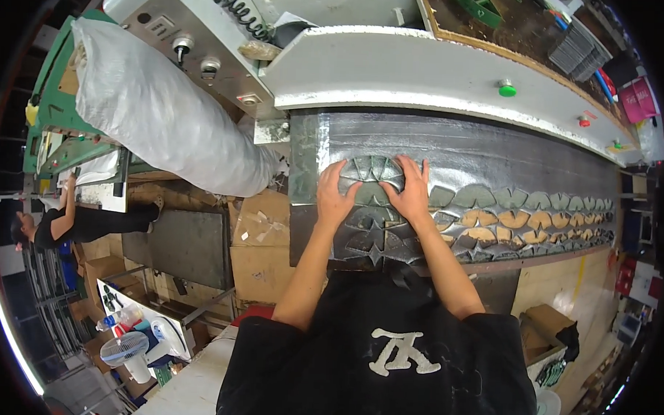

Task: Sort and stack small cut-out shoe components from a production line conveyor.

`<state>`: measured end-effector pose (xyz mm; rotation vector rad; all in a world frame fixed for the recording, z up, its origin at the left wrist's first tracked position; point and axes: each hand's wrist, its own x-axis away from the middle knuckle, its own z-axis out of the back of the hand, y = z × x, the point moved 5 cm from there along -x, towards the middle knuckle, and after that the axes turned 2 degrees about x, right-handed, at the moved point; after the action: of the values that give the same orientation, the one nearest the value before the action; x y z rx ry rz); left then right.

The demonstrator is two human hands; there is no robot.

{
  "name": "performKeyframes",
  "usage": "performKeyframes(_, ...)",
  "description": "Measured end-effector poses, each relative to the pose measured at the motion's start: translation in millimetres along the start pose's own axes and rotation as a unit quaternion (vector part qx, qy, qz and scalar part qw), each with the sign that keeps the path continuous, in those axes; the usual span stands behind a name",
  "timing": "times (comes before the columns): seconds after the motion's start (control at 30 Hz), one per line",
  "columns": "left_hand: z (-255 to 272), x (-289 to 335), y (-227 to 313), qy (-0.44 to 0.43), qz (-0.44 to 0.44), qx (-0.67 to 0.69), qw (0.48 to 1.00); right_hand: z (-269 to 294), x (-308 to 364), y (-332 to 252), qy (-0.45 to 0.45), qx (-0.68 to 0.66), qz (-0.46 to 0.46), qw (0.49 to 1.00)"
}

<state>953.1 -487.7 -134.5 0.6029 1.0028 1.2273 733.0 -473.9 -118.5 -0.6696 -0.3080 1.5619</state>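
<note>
A green metal cutting die with curved edges and inner blades lies on a dark, shiny sheet. My left hand grips its left side, thumb on the near edge and fingers curled over the far one. On the other side, my right hand holds it the same way, with one finger sticking up. Rows of fan-shaped cut-outs run rightward from beside the die, some showing tan material. More cut outlines lie between my forearms. The die's underside is hidden.
A grey machine beam with a green button spans the far side. To the left lean a large white wrapped roll and a control panel. Cardboard lies below. Another person stands far left, near a fan.
</note>
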Motion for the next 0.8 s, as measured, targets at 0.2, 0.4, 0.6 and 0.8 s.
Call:
performKeyframes(0.2,-4,5,-3,-0.002,-0.017,-0.016,1.0,0,6,-2,0.01,0.021,0.021,1.0)
performKeyframes(0.4,-6,6,-8,-0.004,-0.013,-0.027,1.0,-2,5,-1,0.003,0.027,0.027,0.999)
performKeyframes(0.6,-7,0,-9,-0.011,-0.007,-0.02,1.0,-5,1,4,-0.009,0.027,0.017,0.999)
performKeyframes(0.8,-7,-14,-9,-0.009,-0.002,-0.022,1.0,-5,-12,2,-0.001,0.031,0.02,0.999)
